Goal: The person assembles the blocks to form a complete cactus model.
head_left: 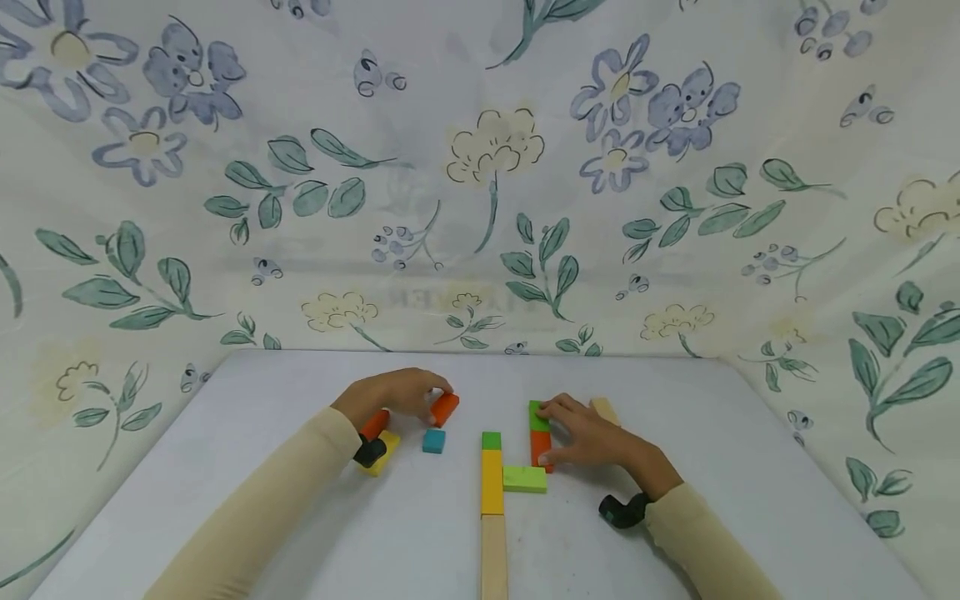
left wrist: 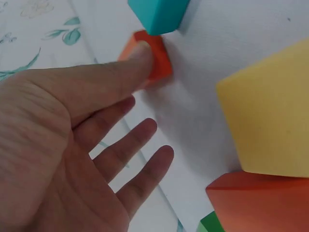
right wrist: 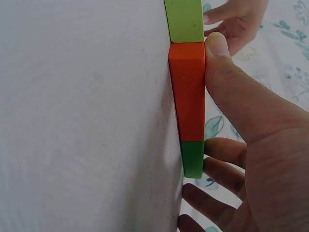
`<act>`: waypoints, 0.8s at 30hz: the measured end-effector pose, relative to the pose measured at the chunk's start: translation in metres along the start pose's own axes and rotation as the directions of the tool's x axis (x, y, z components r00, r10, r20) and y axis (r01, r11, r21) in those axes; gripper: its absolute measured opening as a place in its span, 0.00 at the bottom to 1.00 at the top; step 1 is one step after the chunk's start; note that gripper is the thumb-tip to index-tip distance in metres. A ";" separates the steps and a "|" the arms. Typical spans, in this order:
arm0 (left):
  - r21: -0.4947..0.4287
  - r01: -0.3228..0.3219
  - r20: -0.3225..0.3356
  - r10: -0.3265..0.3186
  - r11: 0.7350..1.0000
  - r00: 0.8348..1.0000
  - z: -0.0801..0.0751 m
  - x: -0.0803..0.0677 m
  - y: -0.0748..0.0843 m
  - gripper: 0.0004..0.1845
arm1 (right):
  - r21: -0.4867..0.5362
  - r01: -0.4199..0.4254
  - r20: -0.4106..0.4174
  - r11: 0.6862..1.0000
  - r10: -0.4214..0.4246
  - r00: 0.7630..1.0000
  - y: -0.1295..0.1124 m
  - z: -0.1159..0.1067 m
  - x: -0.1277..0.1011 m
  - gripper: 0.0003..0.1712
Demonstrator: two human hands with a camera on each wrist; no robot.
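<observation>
My left hand (head_left: 397,395) pinches an orange block (head_left: 445,409) near the back of the table; in the left wrist view the thumb lies across it and the other fingers spread away. A teal block (head_left: 433,441) sits just in front. On the right, my right hand (head_left: 591,435) rests against an orange block (head_left: 540,447) and a green block (head_left: 536,414) standing end to end. Its thumb touches the orange block (right wrist: 189,96), while fingertips meet the green block (right wrist: 193,159). The near end of this row adjoins a light green block (head_left: 525,479).
A line of a small green block (head_left: 491,440), a yellow block (head_left: 492,483) and a wooden block (head_left: 494,557) runs toward me. Beside my left wrist lie another yellow block (head_left: 386,455) and orange block (head_left: 374,425). Behind my right hand is a pale wooden block (head_left: 604,410).
</observation>
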State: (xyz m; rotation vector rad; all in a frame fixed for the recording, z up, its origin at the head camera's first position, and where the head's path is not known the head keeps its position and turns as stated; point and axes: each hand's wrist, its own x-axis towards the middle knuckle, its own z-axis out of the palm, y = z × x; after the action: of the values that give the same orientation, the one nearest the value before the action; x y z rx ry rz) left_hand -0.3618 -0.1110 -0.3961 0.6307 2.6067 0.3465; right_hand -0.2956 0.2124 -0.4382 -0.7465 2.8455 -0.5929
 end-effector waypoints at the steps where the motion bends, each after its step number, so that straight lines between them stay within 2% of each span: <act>1: -0.011 0.002 -0.002 -0.002 1.000 1.000 0.001 0.000 0.000 0.29 | 0.002 -0.001 0.000 1.000 0.001 1.000 0.000 0.000 0.000 0.43; 5: -0.043 0.001 -0.011 -0.001 0.999 1.000 0.003 0.002 -0.001 0.29 | -0.003 0.005 0.001 1.000 -0.005 1.000 0.001 0.000 0.000 0.44; 12: -0.036 -0.052 -0.026 0.051 0.998 0.998 0.002 0.004 0.001 0.29 | -0.022 0.040 -0.012 0.999 -0.040 0.999 0.004 0.001 -0.001 0.44; 24: -0.001 -0.097 -0.066 0.096 0.995 0.993 0.004 0.012 -0.005 0.33 | -0.012 0.046 -0.020 0.999 -0.046 0.999 0.006 0.002 0.001 0.44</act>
State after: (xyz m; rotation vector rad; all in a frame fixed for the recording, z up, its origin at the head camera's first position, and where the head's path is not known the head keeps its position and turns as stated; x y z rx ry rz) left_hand -0.3718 -0.1090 -0.4056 0.7579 2.6422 0.4094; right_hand -0.2982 0.2158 -0.4425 -0.8142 2.8597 -0.5950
